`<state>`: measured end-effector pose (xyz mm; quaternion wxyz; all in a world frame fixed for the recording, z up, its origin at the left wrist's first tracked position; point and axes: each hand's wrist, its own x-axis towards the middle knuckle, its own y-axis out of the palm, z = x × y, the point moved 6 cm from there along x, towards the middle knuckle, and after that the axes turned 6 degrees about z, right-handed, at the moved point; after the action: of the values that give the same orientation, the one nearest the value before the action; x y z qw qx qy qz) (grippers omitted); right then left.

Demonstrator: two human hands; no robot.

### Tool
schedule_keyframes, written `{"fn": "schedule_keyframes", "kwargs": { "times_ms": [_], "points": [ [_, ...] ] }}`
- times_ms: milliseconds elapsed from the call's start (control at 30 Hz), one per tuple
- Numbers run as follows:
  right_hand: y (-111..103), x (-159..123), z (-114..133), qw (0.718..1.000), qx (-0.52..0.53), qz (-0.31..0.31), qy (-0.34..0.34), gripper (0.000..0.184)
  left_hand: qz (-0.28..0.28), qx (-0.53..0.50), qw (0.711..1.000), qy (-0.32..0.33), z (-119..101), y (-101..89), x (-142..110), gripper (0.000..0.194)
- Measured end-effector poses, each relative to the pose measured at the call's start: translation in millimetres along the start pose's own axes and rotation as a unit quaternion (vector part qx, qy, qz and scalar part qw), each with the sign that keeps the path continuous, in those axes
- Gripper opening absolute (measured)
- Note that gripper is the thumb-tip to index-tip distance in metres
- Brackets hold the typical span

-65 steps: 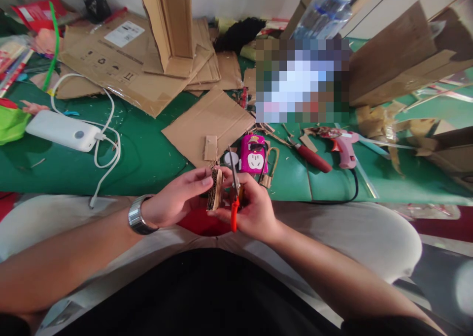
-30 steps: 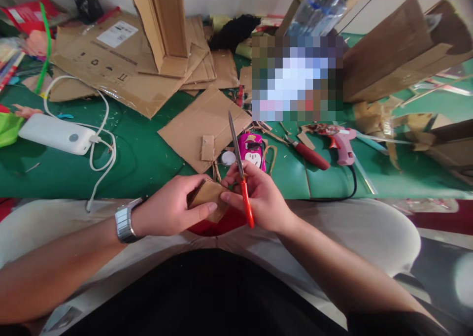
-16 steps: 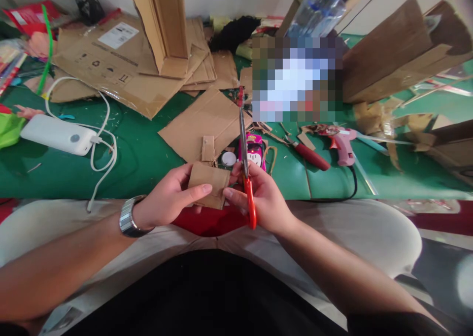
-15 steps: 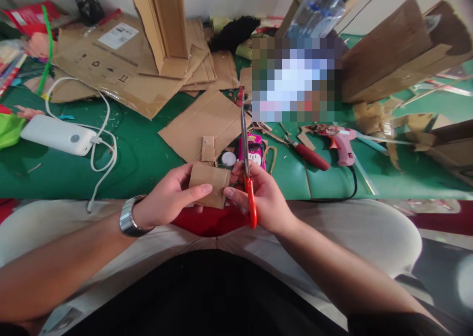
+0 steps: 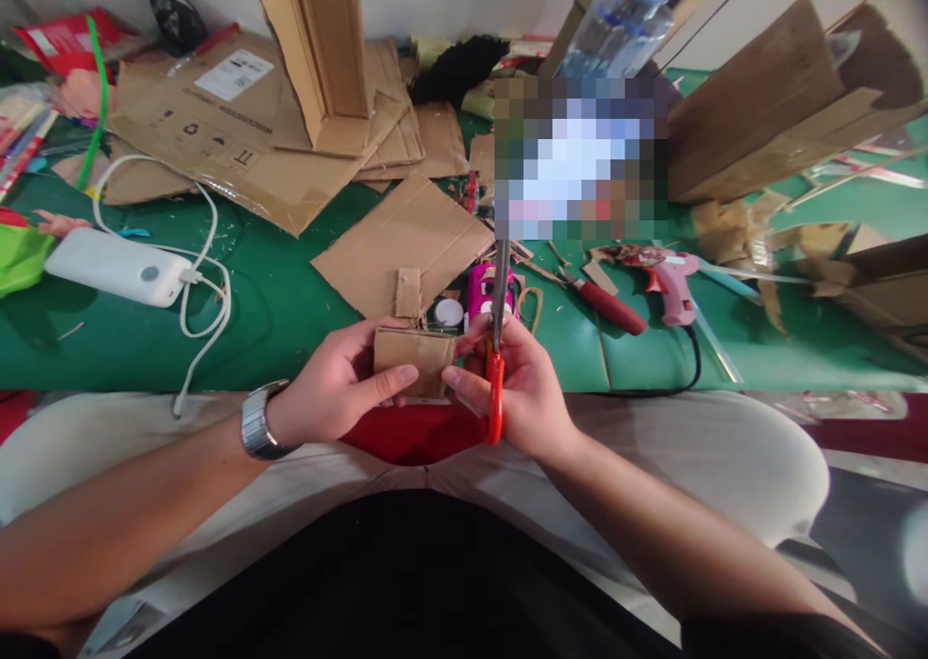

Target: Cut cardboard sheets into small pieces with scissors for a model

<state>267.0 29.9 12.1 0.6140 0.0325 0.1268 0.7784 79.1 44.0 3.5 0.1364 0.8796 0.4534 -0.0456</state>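
Between my hands, just over the table's near edge, is a small squarish piece of cardboard point(image 5: 412, 352). My left hand point(image 5: 348, 379) grips its left side, thumb across the face and fingers behind. My right hand point(image 5: 518, 384) holds red-handled scissors point(image 5: 496, 379), whose blades point away from me and look closed. The thumb and fingertips of that hand also touch the cardboard's right edge. Beyond my hands lie a cardboard sheet point(image 5: 395, 243) with a small cardboard strip point(image 5: 408, 292) on it, a white round cap point(image 5: 449, 312) and a magenta power socket point(image 5: 479, 287), partly hidden by the scissors.
A pink glue gun point(image 5: 676, 287) and a red-handled tool point(image 5: 613, 308) lie to the right. A white power bank point(image 5: 116, 268) with its cable lies left. Flattened cardboard point(image 5: 239, 157), a water bottle point(image 5: 616, 26) and a cardboard box point(image 5: 761, 108) stand farther back on the green table point(image 5: 290, 311).
The cardboard piece has turned from edge-on to showing its broad face, and lately tilted a little. The scissors have swung from leaning left to nearly upright, moving right.
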Motion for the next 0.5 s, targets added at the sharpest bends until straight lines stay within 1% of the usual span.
{"fn": "schedule_keyframes", "kwargs": {
  "times_ms": [67, 167, 233, 300, 367, 500],
  "points": [
    [-2, -1, 3, 1.0, -0.008, -0.017, -0.016, 0.044, 0.013, 0.065, 0.997, 0.047, -9, 0.3, 0, 0.026],
    [-4, -2, 4, 1.0, 0.015, -0.023, -0.01, 0.041, 0.022, 0.173, 0.979, 0.103, -20, 1.6, -2, 0.013],
    [-4, -2, 6, 0.999, 0.028, -0.012, -0.011, 0.039, 0.021, 0.247, 0.96, 0.133, -26, 3.1, -3, 0.011],
    [-4, -1, 10, 0.999, 0.033, -0.005, -0.026, 0.036, 0.022, 0.301, 0.941, 0.154, -29, 4.6, -4, 0.014],
    [-4, 0, 13, 0.999, 0.033, -0.005, -0.036, 0.032, 0.022, 0.332, 0.928, 0.168, -31, 5.6, -5, 0.015],
    [-4, 0, 14, 0.999, 0.029, -0.013, -0.022, 0.031, 0.024, 0.387, 0.899, 0.201, -37, 7.8, -7, 0.01]
  ]
}}
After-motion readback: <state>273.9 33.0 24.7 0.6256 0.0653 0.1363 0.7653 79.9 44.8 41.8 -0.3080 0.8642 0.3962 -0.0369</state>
